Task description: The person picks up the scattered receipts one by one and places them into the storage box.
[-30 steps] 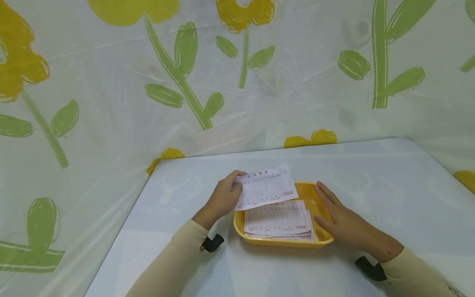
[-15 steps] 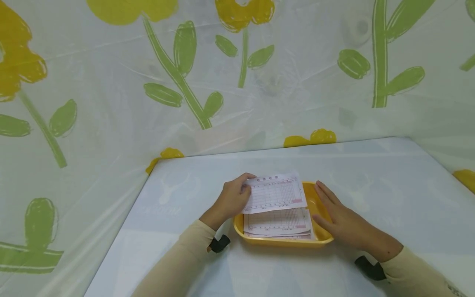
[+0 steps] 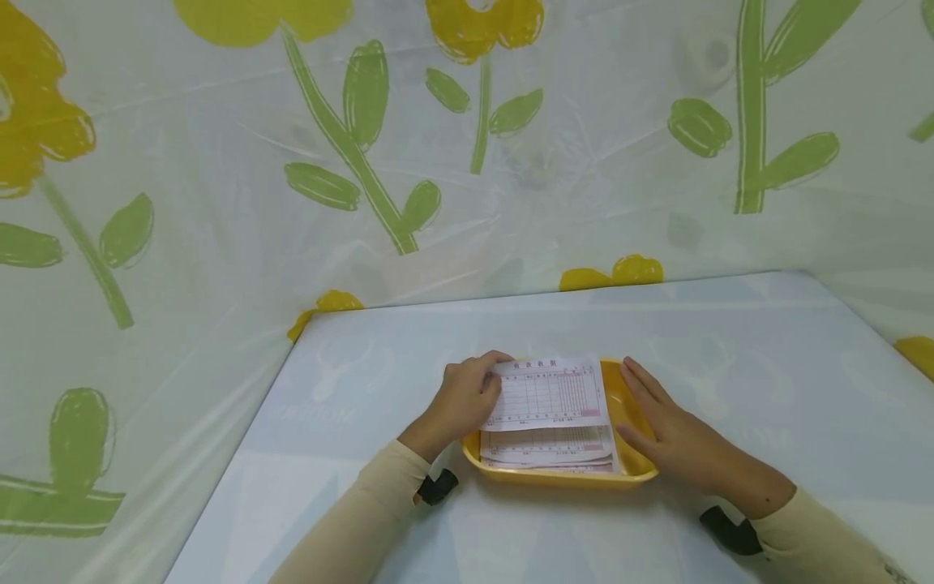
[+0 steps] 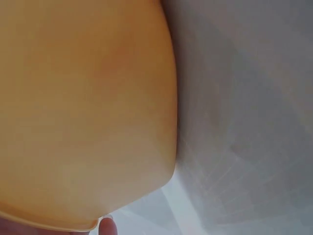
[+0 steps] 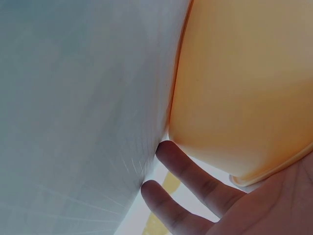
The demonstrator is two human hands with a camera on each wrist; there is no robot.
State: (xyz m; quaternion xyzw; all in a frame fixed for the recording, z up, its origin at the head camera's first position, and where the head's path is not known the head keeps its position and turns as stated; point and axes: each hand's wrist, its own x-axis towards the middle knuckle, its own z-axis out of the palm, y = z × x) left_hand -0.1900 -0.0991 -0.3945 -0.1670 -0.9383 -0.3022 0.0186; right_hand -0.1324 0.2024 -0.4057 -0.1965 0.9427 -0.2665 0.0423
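In the head view a yellow tray [image 3: 562,480] sits on the table with several printed receipt slips [image 3: 543,446] stacked inside. My left hand [image 3: 454,404] pinches the left edge of the top slip [image 3: 547,397] between thumb and fingers, and that slip overlaps the back part of the stack. My right hand [image 3: 679,444] rests at the tray's right side, thumb stretched over the inside and fingers straight along the rim. In the right wrist view, two straight fingers [image 5: 188,171] reach past the tray's outer wall [image 5: 244,88]. The left wrist view is mostly filled by tray wall [image 4: 88,112].
A pale table [image 3: 350,519] surrounds the tray on all sides. Behind it hangs a white curtain [image 3: 569,227] printed with yellow flowers and green stems. Dark straps [image 3: 438,488] sit at both wrists, below the sleeves.
My left hand has moved right and toward me, bringing the slip down over the stack in the tray. The right hand has stayed at the tray's side.
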